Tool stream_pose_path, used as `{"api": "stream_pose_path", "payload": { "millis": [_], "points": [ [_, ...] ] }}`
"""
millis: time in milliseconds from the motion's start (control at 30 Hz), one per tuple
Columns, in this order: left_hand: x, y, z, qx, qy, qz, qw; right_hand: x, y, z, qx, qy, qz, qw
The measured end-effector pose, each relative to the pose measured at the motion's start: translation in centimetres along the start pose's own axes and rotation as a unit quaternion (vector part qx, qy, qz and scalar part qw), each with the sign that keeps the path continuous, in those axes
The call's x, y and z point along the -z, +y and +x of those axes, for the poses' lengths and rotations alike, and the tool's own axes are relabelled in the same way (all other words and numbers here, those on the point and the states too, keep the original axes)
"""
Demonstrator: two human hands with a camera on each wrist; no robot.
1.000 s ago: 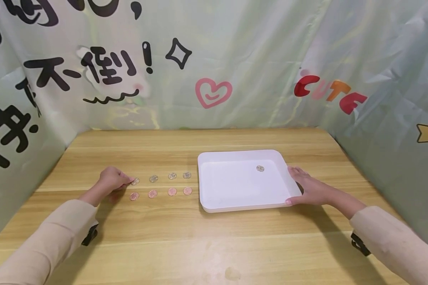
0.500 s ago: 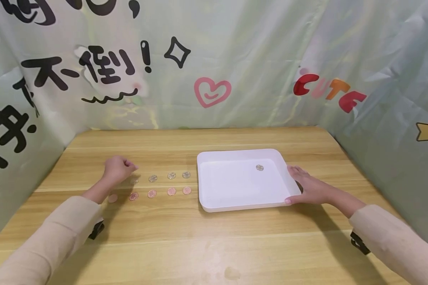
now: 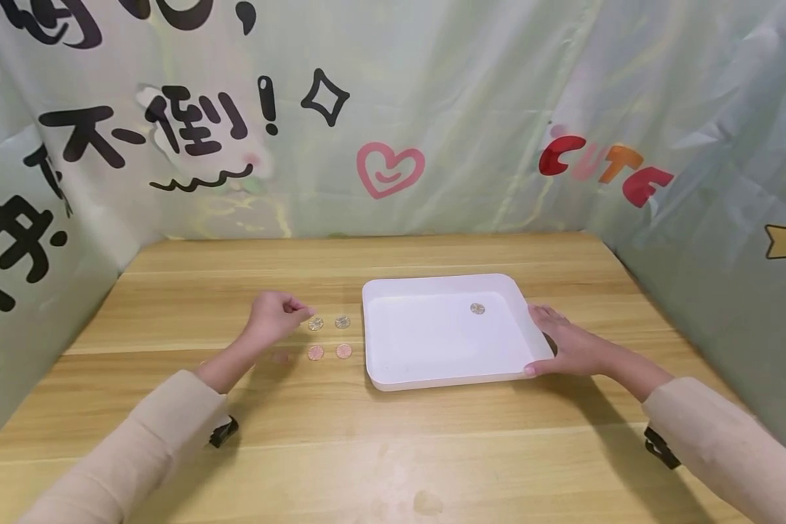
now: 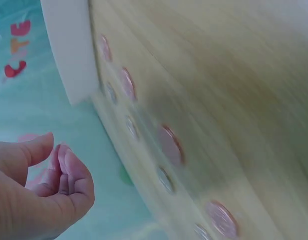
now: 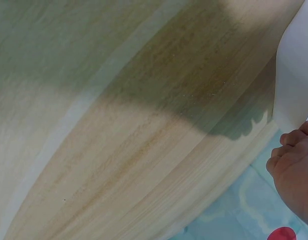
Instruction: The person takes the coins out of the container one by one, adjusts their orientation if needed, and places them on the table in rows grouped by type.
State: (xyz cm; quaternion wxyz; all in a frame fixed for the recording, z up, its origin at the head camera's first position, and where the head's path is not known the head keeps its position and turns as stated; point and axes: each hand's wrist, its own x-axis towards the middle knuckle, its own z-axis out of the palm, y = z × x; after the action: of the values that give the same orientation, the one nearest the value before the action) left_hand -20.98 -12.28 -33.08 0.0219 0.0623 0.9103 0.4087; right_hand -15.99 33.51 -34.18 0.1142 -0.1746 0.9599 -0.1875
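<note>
My left hand (image 3: 276, 316) hovers above the left half of the table, fingers loosely curled. Its fingertips appear beside a silver-coloured coin (image 3: 316, 324); in the left wrist view a small gap separates thumb and finger, and no coin shows between them. Two rows of coins lie flat: silver-coloured ones at the back, copper-coloured coins (image 3: 343, 351) in front. The hand and forearm hide several of them in the head view. My right hand (image 3: 570, 349) holds the right end of a shallow white tray (image 3: 445, 342), thumb at the front corner. One silver-coloured coin (image 3: 477, 308) lies inside it.
The wooden table (image 3: 393, 451) is bounded at the back and sides by a printed cloth (image 3: 471, 94). The tray's left wall stands close to the right ends of both coin rows. Black straps (image 3: 660, 447) show at the wrists.
My left hand has lifted from the leftmost silver-coloured coin and moved right along the row. The coin stayed on the table. My right hand and the tray have stayed in place.
</note>
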Motion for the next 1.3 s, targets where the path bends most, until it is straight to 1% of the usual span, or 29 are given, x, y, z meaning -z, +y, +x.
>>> {"api": "stream_pose_path", "payload": {
  "millis": [67, 133, 300, 500, 667, 833, 1000, 1067, 1200, 1300],
  "points": [
    [-0.5, 0.5, 0.0, -0.014, 0.001, 0.004, 0.9999, 0.0, 0.0, 0.0, -0.004, -0.001, 0.000, 1.000],
    [-1.1, 1.1, 0.1, -0.020, -0.002, -0.002, 0.9998, 0.0, -0.1, -0.1, -0.006, -0.001, 0.000, 1.000],
    [-2.3, 2.4, 0.0, -0.008, -0.015, -0.026, 0.9995, 0.1, -0.1, -0.2, -0.008, -0.001, -0.001, 1.000],
    [-4.2, 3.9, 0.4, -0.025, -0.025, -0.043, 0.9985, 0.1, 0.0, -0.2, -0.007, -0.002, -0.001, 1.000],
    [-5.8, 5.6, 0.9, -0.025, -0.050, -0.059, 0.9967, 0.0, 0.1, -0.3, -0.011, -0.002, 0.001, 1.000],
    [-7.1, 7.3, 1.2, -0.031, -0.053, -0.062, 0.9962, 0.0, 0.1, -0.2, -0.010, -0.002, -0.002, 1.000],
    [-8.3, 8.6, 1.5, -0.025, -0.061, -0.078, 0.9947, 0.1, -0.1, -0.2, -0.009, -0.005, -0.005, 1.000],
    [-8.7, 9.1, 1.7, -0.030, -0.063, -0.079, 0.9944, 0.2, -0.1, -0.2, -0.011, -0.005, -0.004, 1.000],
    [-9.4, 10.2, 2.3, -0.055, -0.060, -0.079, 0.9936, 0.2, -0.3, -0.2, -0.013, -0.005, -0.004, 1.000],
    [-9.8, 11.0, 2.7, -0.065, -0.063, -0.086, 0.9921, 0.2, -0.4, -0.2, -0.014, -0.006, -0.004, 1.000]
  ]
}}
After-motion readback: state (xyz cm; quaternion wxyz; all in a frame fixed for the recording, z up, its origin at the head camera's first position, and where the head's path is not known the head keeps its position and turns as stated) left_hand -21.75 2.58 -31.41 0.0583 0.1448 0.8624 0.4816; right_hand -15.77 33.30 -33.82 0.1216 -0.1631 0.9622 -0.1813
